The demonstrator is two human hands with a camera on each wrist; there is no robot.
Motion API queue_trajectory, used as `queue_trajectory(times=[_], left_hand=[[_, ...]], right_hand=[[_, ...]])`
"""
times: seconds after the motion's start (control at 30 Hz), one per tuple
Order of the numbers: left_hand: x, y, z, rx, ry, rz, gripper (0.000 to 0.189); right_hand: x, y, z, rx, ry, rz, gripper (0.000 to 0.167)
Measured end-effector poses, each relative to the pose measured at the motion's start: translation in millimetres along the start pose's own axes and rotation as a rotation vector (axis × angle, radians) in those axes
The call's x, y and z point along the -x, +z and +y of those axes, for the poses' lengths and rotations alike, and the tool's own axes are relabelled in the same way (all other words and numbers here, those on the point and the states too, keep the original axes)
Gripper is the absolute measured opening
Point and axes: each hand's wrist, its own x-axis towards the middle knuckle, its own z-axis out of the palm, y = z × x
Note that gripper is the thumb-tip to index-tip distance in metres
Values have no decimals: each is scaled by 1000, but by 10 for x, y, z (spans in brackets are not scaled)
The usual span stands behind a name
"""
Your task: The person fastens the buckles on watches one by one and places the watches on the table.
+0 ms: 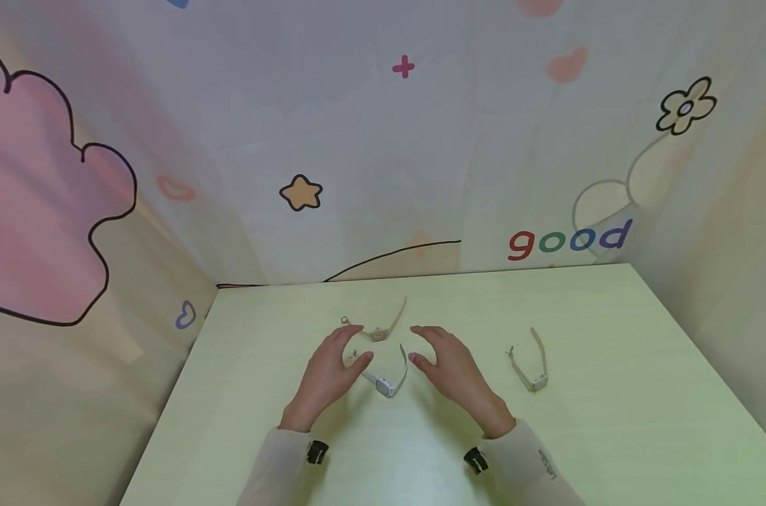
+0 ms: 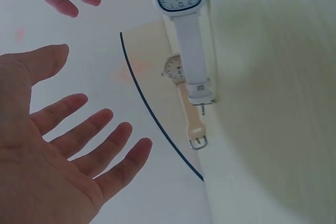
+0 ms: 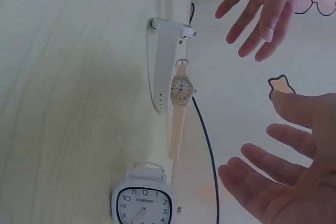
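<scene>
Tabletop (image 1: pixel 636 429) stretches wide beyond the front watch (image 1: pixel 383 386) to its back edge. Left hand (image 1: pixel 328 367), partly hiding that watch, and right hand (image 1: pixel 452 367) flank it, fingers spread; beige watch (image 1: pixel 379 335) behind, side watch (image 1: pixel 538 383) well right.

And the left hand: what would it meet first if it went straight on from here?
Most likely the rear beige-strapped watch, just past the left hand in the head view. The hand's height above the table is unclear, so it might pass over.
</scene>
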Motion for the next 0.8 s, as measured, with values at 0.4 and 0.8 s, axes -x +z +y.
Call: queue_trajectory(times=[0.4,0.8], left_hand=[[7,52,-266,192,-16,-100,40],[0,91,-373,271,-19,-186,33]], right_hand=[[-18,102,32,15,-30,-15,34],[-74,195,76,0,-14,-101,27]])
